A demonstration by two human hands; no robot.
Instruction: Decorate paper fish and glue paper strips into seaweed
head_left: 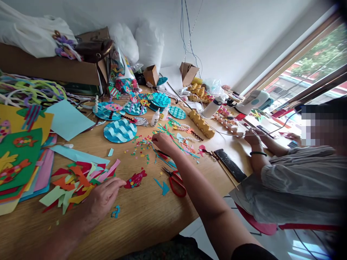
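A dark red paper fish (135, 180) with small coloured dots lies on the wooden table. My left hand (105, 195) is closed, its fingertips pinching the fish's left end. Further forward, my right hand (163, 143) reaches to the small scattered paper dots (145, 142), its fingers drawn together and their tips partly hidden. Whatever it may hold is too small to make out. Red-handled scissors (176, 181) lie below my right forearm, beside blue paper scraps (165, 187). Two white glue bottles (155, 118) stand just beyond my right hand.
Coloured paper offcuts (74, 182) and stacked sheets (24, 159) cover the left side. Blue wavy paper discs (120, 130) lie further back. A white flask (211, 107) and a black case (230, 165) are to the right, where another person sits working with their hands (253, 137).
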